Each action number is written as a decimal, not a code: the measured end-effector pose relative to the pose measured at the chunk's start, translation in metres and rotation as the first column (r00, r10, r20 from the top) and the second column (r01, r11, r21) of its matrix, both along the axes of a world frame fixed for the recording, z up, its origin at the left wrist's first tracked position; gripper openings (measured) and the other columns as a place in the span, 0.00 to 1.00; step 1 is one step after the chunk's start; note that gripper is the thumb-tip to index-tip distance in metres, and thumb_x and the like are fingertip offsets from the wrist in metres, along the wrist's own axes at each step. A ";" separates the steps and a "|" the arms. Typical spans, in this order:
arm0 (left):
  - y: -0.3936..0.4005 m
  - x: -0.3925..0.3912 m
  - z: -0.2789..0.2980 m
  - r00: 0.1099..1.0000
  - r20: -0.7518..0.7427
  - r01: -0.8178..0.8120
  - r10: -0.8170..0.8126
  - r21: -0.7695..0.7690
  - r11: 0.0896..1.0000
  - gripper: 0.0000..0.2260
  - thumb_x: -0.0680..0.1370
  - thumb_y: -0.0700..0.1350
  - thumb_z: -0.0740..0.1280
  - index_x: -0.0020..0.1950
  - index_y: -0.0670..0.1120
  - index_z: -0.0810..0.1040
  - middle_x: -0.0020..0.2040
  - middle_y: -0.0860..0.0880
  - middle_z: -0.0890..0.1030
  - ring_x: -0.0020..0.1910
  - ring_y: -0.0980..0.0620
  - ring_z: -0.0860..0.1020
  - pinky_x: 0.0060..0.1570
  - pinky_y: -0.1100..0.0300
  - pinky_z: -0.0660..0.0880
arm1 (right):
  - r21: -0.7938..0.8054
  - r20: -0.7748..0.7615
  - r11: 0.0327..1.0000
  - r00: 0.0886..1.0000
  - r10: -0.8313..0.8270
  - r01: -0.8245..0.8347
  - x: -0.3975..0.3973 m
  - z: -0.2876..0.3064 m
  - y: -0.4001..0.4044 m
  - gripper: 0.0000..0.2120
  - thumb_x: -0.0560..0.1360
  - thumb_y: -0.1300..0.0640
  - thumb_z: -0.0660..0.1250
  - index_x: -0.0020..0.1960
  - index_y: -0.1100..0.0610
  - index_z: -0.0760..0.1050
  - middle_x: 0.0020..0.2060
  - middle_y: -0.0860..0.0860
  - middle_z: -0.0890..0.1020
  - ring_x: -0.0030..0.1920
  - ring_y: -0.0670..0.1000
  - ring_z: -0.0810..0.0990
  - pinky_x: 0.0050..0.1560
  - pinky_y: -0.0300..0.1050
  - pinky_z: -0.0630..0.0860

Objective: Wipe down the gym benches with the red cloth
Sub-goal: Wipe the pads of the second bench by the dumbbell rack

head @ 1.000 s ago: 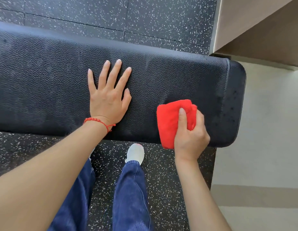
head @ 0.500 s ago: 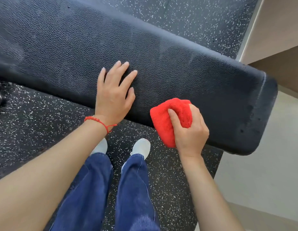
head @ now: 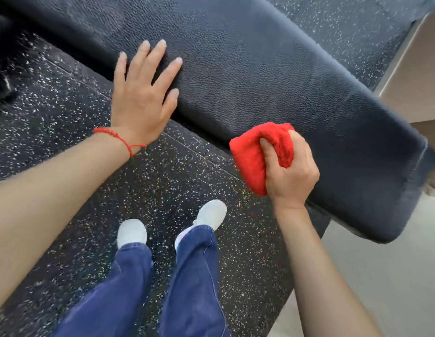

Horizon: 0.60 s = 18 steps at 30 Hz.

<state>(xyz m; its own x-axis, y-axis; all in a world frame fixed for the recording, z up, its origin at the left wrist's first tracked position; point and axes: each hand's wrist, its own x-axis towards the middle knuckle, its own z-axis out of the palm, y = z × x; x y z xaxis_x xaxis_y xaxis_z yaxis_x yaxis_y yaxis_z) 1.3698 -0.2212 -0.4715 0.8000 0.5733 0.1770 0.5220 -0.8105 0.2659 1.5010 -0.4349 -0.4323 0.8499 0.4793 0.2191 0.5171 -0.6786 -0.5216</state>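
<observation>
A black padded gym bench (head: 272,76) runs diagonally from the upper left to the right edge of the view. My left hand (head: 141,98) lies flat on its near edge with the fingers spread, a red string bracelet on the wrist. My right hand (head: 289,171) grips the bunched red cloth (head: 255,154) against the bench's near side edge, close to its right end. Part of the cloth is hidden under my fingers.
Black rubber flooring (head: 143,181) with white speckles lies under the bench. My legs in blue jeans and white shoes (head: 209,212) stand just in front of it. A pale smooth floor (head: 382,276) begins at the right, with a beige wall (head: 416,76) beyond.
The view has tilted, so the bench now runs more steeply across the frame. My right hand with the cloth has slid from the bench top to its near edge. My left hand has shifted toward the near edge.
</observation>
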 end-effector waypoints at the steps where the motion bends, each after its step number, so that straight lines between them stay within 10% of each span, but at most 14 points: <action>1: 0.004 -0.005 -0.002 1.000 0.003 0.025 -0.025 0.000 1.000 0.20 0.80 0.48 0.56 0.71 0.44 0.67 0.72 0.39 0.64 0.71 0.38 0.61 0.67 0.38 0.54 | 0.003 0.012 1.000 1.000 0.009 -0.009 -0.002 0.000 0.008 0.21 0.70 0.45 0.67 0.50 0.62 0.79 0.39 0.59 0.82 0.41 0.51 0.73 0.39 0.43 0.68; 18: -0.037 -0.006 -0.001 0.985 0.003 -0.168 0.171 -0.157 0.973 0.27 0.76 0.53 0.50 0.73 0.41 0.64 0.75 0.42 0.59 0.74 0.41 0.55 0.66 0.35 0.54 | 0.015 0.014 0.983 0.983 0.184 -0.184 -0.003 0.005 0.026 0.23 0.72 0.41 0.62 0.55 0.59 0.76 0.42 0.56 0.82 0.42 0.57 0.79 0.44 0.41 0.69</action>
<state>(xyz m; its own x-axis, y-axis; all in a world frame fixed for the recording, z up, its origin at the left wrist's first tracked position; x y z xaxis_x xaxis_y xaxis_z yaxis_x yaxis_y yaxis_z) 1.3638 -0.2583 -0.4724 0.6864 0.7220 0.0869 0.6429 -0.6584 0.3915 1.4978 -0.4090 -0.4274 0.7447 0.6233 0.2387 0.6390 -0.5626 -0.5245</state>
